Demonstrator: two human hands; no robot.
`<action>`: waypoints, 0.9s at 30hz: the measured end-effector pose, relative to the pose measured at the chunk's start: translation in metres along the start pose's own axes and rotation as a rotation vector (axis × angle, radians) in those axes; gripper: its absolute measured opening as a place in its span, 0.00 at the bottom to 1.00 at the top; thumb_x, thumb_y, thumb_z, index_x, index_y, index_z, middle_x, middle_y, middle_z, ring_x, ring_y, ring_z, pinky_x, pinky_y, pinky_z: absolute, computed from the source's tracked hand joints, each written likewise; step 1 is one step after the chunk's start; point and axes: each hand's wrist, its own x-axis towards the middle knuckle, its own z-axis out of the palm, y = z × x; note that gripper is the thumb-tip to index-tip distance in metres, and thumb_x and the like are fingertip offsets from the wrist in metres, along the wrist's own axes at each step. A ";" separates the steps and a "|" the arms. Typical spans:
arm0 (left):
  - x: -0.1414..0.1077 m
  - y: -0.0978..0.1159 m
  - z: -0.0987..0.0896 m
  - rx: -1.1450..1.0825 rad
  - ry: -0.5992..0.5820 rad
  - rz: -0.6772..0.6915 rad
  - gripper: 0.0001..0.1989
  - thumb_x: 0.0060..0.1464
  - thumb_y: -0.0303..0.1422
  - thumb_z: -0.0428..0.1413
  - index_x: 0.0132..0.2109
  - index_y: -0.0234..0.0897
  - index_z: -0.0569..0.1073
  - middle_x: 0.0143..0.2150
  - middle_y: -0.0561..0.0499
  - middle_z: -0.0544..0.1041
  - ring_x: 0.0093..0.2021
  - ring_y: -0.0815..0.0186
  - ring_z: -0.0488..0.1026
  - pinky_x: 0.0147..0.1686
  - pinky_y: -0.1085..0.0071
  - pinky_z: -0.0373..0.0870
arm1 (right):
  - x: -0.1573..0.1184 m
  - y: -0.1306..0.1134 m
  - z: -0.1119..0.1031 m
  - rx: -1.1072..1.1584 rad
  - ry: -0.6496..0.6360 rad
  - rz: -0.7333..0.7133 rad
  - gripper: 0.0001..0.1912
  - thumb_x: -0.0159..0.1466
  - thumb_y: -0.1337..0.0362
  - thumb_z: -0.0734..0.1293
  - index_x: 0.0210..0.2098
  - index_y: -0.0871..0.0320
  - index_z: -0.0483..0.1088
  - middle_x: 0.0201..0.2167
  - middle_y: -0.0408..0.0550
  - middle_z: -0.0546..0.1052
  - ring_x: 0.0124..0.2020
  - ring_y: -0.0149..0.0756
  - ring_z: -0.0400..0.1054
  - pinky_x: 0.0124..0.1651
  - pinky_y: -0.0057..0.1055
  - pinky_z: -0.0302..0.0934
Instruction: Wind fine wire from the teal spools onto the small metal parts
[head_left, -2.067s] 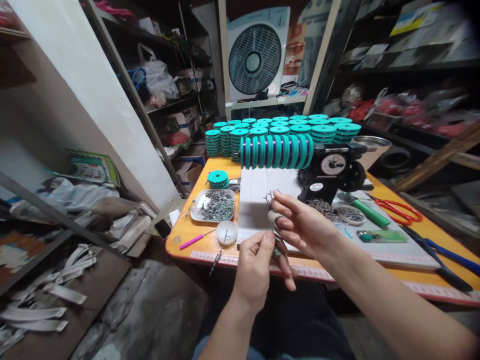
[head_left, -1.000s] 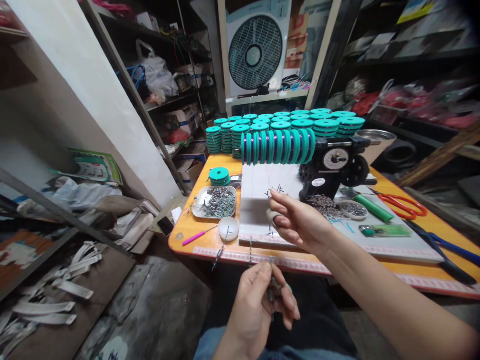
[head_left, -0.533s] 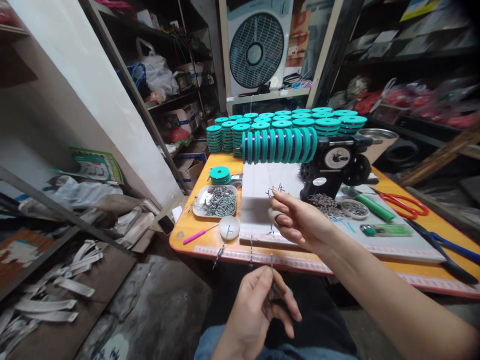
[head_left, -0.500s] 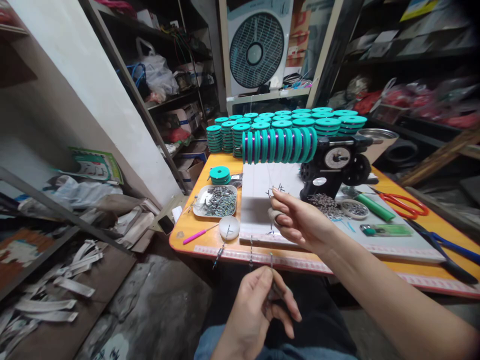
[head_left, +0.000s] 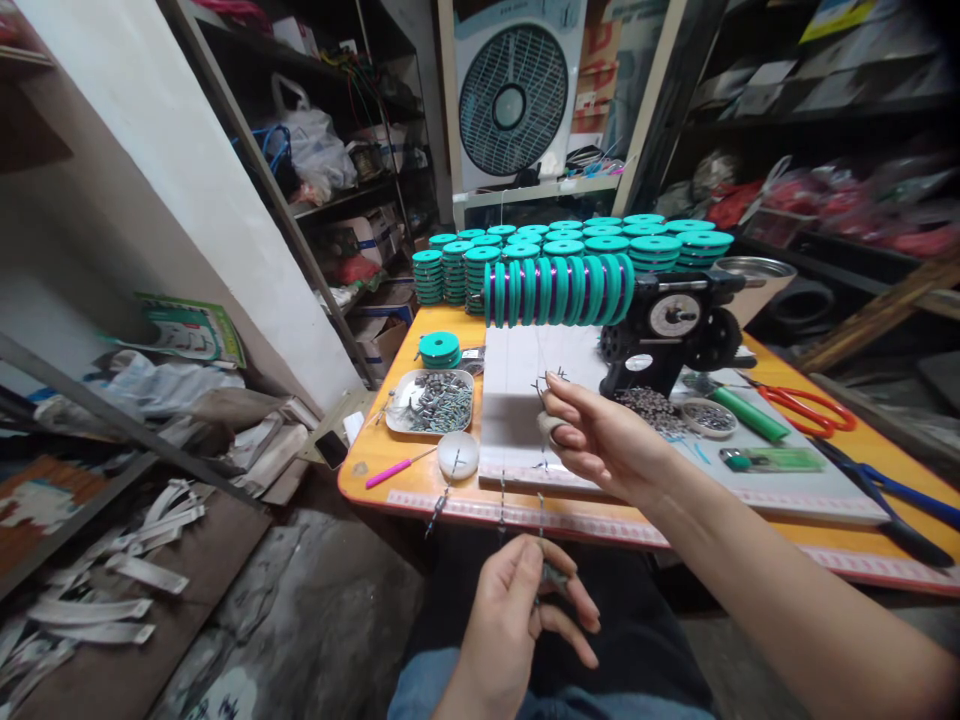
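Line work at a black hand-cranked winder with a round dial, seen from the seated person's side. Steady handling would call for light, even tension in the thin, pale line, since a sharp tug could turn the row of teal foam spools on the winder's shaft; the lower pinch is best made close to the work, with the other fingers curled enough that no small part slips out. Right hand, in front of the winder and slightly to its left: thumb and index fingertips appear closed on the line, beside small dark forked pieces; which of these are gripped cannot be told. Left hand, nearer the person and farther left of the winder: thumb and index together on a slim grey piece pointing upward, remaining fingers spread about small grey-green parts, partly hidden. The hands are apart, right above left. Left of the winder lie a white shallow tray of metallic parts and, nearer the person, a round translucent white dish.
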 end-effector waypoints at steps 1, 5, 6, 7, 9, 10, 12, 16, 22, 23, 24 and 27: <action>0.000 0.000 0.000 0.015 0.010 0.002 0.17 0.60 0.41 0.50 0.35 0.29 0.72 0.24 0.46 0.74 0.23 0.68 0.72 0.17 0.77 0.71 | 0.000 0.000 0.000 -0.011 -0.003 -0.003 0.23 0.59 0.52 0.66 0.21 0.58 0.53 0.12 0.36 0.60 0.08 0.19 0.48 0.08 0.14 0.40; 0.000 -0.001 -0.001 0.029 0.023 0.004 0.17 0.60 0.40 0.50 0.42 0.27 0.73 0.25 0.46 0.74 0.25 0.67 0.72 0.19 0.76 0.72 | 0.000 -0.001 -0.003 -0.050 -0.017 -0.025 0.22 0.60 0.51 0.65 0.21 0.58 0.54 0.14 0.37 0.62 0.08 0.19 0.49 0.08 0.15 0.41; 0.000 -0.001 -0.002 0.026 0.027 0.003 0.17 0.60 0.39 0.50 0.44 0.27 0.72 0.26 0.46 0.74 0.25 0.67 0.72 0.19 0.76 0.72 | 0.000 -0.002 -0.003 -0.059 -0.021 -0.031 0.22 0.61 0.51 0.64 0.22 0.58 0.54 0.14 0.37 0.62 0.08 0.19 0.50 0.08 0.15 0.42; 0.000 -0.002 -0.002 0.023 0.033 -0.001 0.17 0.59 0.39 0.51 0.45 0.27 0.72 0.26 0.47 0.73 0.25 0.68 0.72 0.19 0.76 0.71 | 0.000 -0.002 -0.004 -0.072 -0.027 -0.037 0.21 0.62 0.52 0.64 0.22 0.58 0.55 0.14 0.38 0.63 0.09 0.19 0.51 0.08 0.15 0.42; -0.002 -0.003 -0.004 0.017 0.044 -0.020 0.18 0.59 0.39 0.52 0.48 0.28 0.70 0.25 0.48 0.72 0.23 0.69 0.70 0.18 0.77 0.71 | 0.000 -0.002 -0.005 -0.120 -0.041 -0.052 0.18 0.62 0.52 0.63 0.25 0.59 0.59 0.15 0.39 0.65 0.09 0.19 0.52 0.09 0.14 0.44; -0.003 -0.004 -0.005 0.013 0.045 -0.029 0.19 0.58 0.39 0.53 0.50 0.29 0.69 0.24 0.50 0.72 0.21 0.71 0.69 0.18 0.77 0.70 | -0.001 -0.001 -0.005 -0.161 -0.040 -0.066 0.16 0.62 0.52 0.63 0.28 0.59 0.62 0.16 0.39 0.66 0.09 0.20 0.53 0.10 0.14 0.44; -0.006 -0.006 -0.009 0.002 0.037 -0.043 0.20 0.57 0.40 0.54 0.52 0.32 0.67 0.22 0.53 0.70 0.19 0.73 0.65 0.17 0.78 0.69 | -0.004 0.005 -0.007 -0.284 -0.015 -0.079 0.15 0.62 0.52 0.64 0.37 0.59 0.67 0.16 0.39 0.67 0.10 0.20 0.55 0.11 0.15 0.47; -0.012 -0.011 -0.018 -0.003 0.010 -0.052 0.19 0.56 0.41 0.55 0.51 0.37 0.64 0.20 0.58 0.66 0.16 0.76 0.59 0.14 0.79 0.67 | -0.015 0.029 -0.016 -0.500 0.026 -0.021 0.22 0.62 0.49 0.63 0.46 0.60 0.68 0.16 0.39 0.68 0.11 0.21 0.57 0.13 0.16 0.51; -0.017 -0.010 -0.023 0.082 0.018 -0.010 0.18 0.57 0.42 0.53 0.51 0.39 0.63 0.21 0.57 0.68 0.15 0.76 0.60 0.13 0.79 0.66 | -0.032 0.064 -0.026 -0.595 -0.164 0.004 0.18 0.61 0.51 0.65 0.39 0.62 0.71 0.22 0.40 0.68 0.15 0.19 0.56 0.15 0.17 0.51; -0.017 -0.010 -0.023 0.108 0.028 0.005 0.18 0.57 0.42 0.53 0.51 0.38 0.63 0.22 0.56 0.69 0.15 0.76 0.61 0.14 0.79 0.66 | -0.034 0.068 -0.027 -0.620 -0.184 0.019 0.18 0.61 0.51 0.66 0.38 0.62 0.70 0.21 0.40 0.67 0.14 0.19 0.54 0.14 0.17 0.48; -0.016 -0.011 -0.023 0.130 0.036 0.019 0.18 0.57 0.43 0.53 0.51 0.38 0.63 0.22 0.56 0.69 0.15 0.76 0.61 0.14 0.79 0.66 | -0.035 0.071 -0.028 -0.642 -0.192 0.033 0.17 0.61 0.52 0.66 0.38 0.62 0.70 0.19 0.39 0.66 0.13 0.19 0.53 0.13 0.16 0.46; -0.016 -0.011 -0.023 0.168 0.040 0.044 0.18 0.58 0.43 0.53 0.48 0.37 0.63 0.21 0.56 0.70 0.15 0.76 0.61 0.15 0.80 0.67 | -0.037 0.080 -0.031 -0.610 -0.162 0.044 0.16 0.60 0.53 0.67 0.34 0.61 0.68 0.15 0.36 0.63 0.11 0.19 0.52 0.13 0.16 0.46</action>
